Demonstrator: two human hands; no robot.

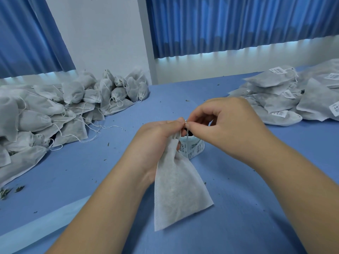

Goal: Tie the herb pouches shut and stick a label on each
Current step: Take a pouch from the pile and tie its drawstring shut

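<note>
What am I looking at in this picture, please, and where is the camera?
There is no machine here: a person works bare-handed, and the camera sits on their head, looking down. The left hand grips the neck of a white pouch; the right hand pinches its drawstring at the top. Behind the pouch a roll of labels stands on the blue table. A heap of pouches without labels lies at the left, a stack of labelled pouches at the right.

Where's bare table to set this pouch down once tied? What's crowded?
Bare table: far middle, between the unlabelled pile and the labelled pile; near left, between unlabelled pile and the left hand gripping the pouch, crumbs only. Crowded: both piles; centre, label roll behind the pouch, right hand pinching its drawstring.
</note>
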